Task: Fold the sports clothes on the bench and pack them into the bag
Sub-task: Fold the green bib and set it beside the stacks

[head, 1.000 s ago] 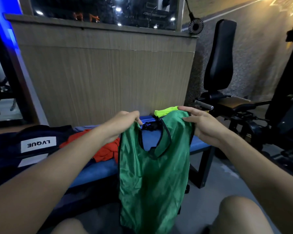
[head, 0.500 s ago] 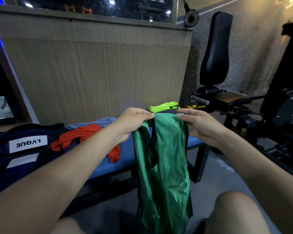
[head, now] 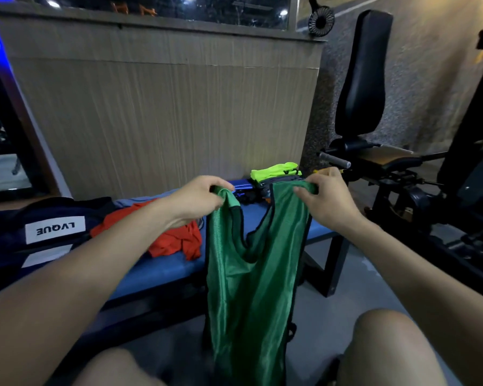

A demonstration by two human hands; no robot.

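Observation:
A shiny green sleeveless vest [head: 251, 288] with black trim hangs in front of the blue bench [head: 162, 271], down between my knees. My left hand [head: 198, 199] pinches its left shoulder strap and my right hand [head: 326, 199] grips the right strap, so the neck opening is spread between them. A crumpled red garment [head: 176, 240] lies on the bench beside a bluish one [head: 140, 200]. A dark navy bag [head: 34, 235] with a white LVQUE label sits at the bench's left end. Folded clothes topped by a neon yellow piece [head: 273, 172] are stacked at the far right end.
A wood-panelled wall [head: 165, 112] rises right behind the bench. A black gym machine with an upright padded back [head: 363, 76] stands to the right, its frame reaching along the grey floor [head: 332, 310]. My bare knees are at the bottom of view.
My hands have moved apart, pulling the vest's two straps away from each other, so the vest hangs spread open instead of bunched together.

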